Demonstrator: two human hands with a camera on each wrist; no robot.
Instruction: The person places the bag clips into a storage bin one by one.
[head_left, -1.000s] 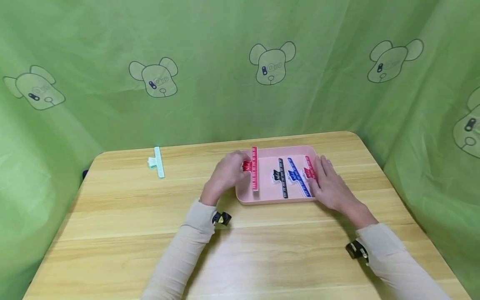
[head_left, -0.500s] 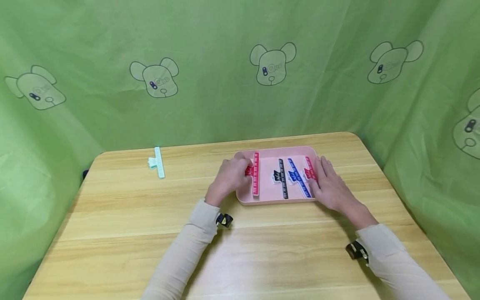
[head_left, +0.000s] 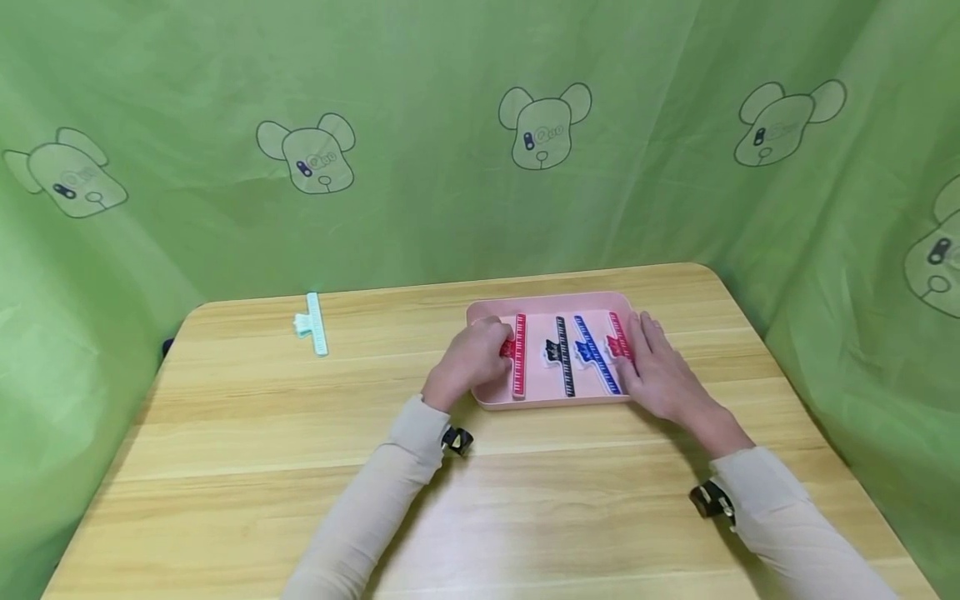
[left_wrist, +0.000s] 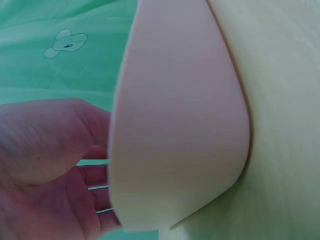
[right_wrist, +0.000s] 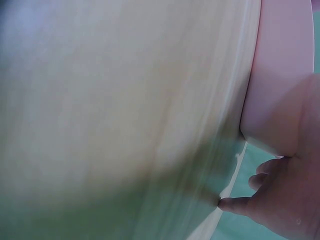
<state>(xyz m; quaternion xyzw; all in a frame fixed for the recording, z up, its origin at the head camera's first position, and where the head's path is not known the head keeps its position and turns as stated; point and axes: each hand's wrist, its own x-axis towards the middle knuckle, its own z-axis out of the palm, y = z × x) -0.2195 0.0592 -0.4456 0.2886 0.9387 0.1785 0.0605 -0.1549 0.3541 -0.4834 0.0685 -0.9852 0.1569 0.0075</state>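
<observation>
A pink tray lies toward the back of the table, and its outer wall fills much of the left wrist view. My left hand reaches over the tray's left side and pinches a red clip by its handle; fingers hide part of that handle. The clip's long piano-key bar stands near the tray floor. At the tray's right side, my right hand rests along the rim with straight fingers outside and the thumb over the edge. Beside it lies a second red clip, partly covered by the hand.
In the tray a black clip and a slanted blue clip lie between the red ones. A mint-green clip is on the wooden table at the back left. Green curtains surround the table.
My left hand has moved right and down into the tray with the red clip, closer to the black clip. The right hand stays where it was.
</observation>
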